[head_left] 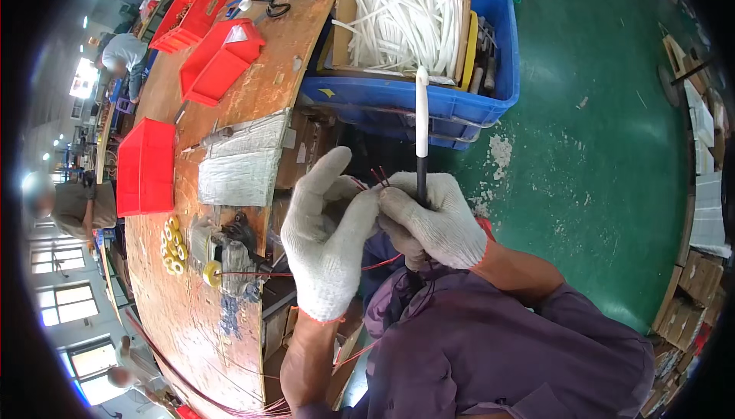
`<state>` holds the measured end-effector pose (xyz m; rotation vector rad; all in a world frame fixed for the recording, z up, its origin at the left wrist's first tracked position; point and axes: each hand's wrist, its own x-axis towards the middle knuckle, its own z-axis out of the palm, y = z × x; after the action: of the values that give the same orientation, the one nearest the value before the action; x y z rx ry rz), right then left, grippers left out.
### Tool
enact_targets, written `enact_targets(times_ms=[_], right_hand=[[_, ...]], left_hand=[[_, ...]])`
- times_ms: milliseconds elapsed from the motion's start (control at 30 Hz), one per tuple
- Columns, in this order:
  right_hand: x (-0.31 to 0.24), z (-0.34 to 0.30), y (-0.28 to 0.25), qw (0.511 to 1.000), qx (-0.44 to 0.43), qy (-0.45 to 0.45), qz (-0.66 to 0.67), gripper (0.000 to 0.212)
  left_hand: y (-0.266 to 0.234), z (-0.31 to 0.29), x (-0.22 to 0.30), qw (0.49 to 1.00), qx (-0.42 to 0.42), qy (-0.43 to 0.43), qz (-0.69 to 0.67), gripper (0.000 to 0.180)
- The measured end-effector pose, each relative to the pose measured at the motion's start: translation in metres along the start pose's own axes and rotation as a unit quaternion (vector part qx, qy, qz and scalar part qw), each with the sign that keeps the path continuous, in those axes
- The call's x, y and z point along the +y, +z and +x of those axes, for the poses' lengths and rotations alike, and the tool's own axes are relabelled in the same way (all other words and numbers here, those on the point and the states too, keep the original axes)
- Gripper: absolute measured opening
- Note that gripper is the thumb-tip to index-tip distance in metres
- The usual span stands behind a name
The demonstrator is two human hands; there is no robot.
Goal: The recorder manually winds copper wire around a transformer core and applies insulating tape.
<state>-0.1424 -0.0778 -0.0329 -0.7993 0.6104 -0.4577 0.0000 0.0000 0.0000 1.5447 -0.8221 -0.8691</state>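
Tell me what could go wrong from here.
1. The dark red wire ends between the gloved left hand and gloved right hand could slip, as knit fabric may dull the grip.
2. The long red wire running behind the left hand from the yellow ring might snag.
3. The white tubes heaped above the cardboard box could spill if bumped.

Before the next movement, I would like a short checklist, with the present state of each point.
1. Left hand and right hand gloved: ok.
2. Black rod in the right hand's grip: ok.
3. White tube in line above the black rod: ok.
4. Red wire ends firmly pinched: cannot tell, fingers overlap there.
5. White strips inside the cardboard box: ok, heaped loosely.
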Motion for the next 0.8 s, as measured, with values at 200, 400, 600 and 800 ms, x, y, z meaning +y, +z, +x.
enact_targets(times_ms=[200, 400, 600, 800], right_hand=[[0.006, 0.001, 0.009, 0.999, -0.015, -0.041, 0.022, 0.030], [0.000, 0.001, 0.011, 0.998, -0.010, -0.056, -0.015, 0.030], [-0.002, 0.011, 0.002, 1.000, 0.004, -0.022, 0.011, 0.024], [0.003, 0.010, -0.001, 0.996, -0.029, -0.025, 0.077, 0.025]], left_hand=[[-0.011, -0.005, 0.003, 0.996, 0.015, 0.052, 0.068, 0.028], [-0.018, -0.015, -0.001, 0.974, -0.035, 0.148, 0.169, 0.033], [-0.022, -0.080, -0.027, 0.945, -0.073, 0.074, 0.310, 0.021], [0.015, -0.108, -0.072, 0.971, -0.160, -0.176, 0.017, 0.035]])
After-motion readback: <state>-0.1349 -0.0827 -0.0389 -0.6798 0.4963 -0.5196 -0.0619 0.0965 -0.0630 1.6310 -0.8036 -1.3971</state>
